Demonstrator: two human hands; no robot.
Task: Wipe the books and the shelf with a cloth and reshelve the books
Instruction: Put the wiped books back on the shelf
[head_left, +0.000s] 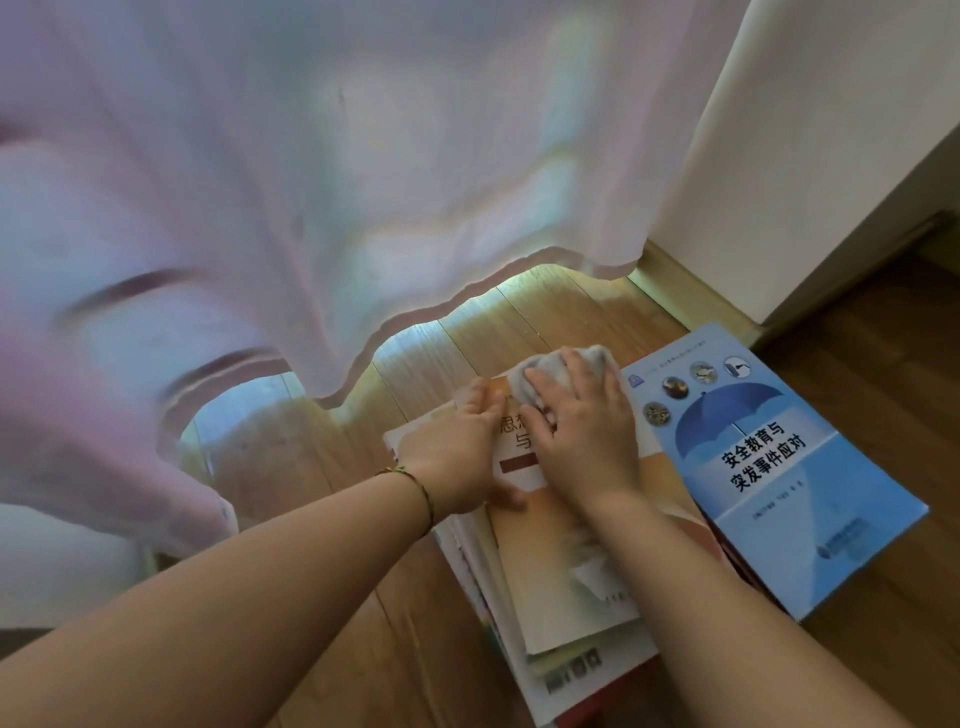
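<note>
Overhead, a sheer pale curtain hangs across the far and left part of the view, its wavy hem ending just above the wooden floor and hiding whatever lies behind it. To the far right a white wall meets the floor at a wooden skirting strip.

On the floor lie two stacks of books, side by side and touching. The near-left stack is untidy, its many edges fanned out so the number of books cannot be counted; on top lies an orange-and-white book. The right stack is topped by a blue book showing an umbrella and Chinese lettering; red edges of books beneath it peek out at the near side.

Both hands are on the orange-and-white book's far end. The left hand lies flat with straight fingers, pressing the cover down; a thin braided bracelet circles its wrist. The right hand presses a grey cloth against the cover, fingers spread over the bunched fabric, which sticks out at the far side of the fingers. No shelf or container is visible.
</note>
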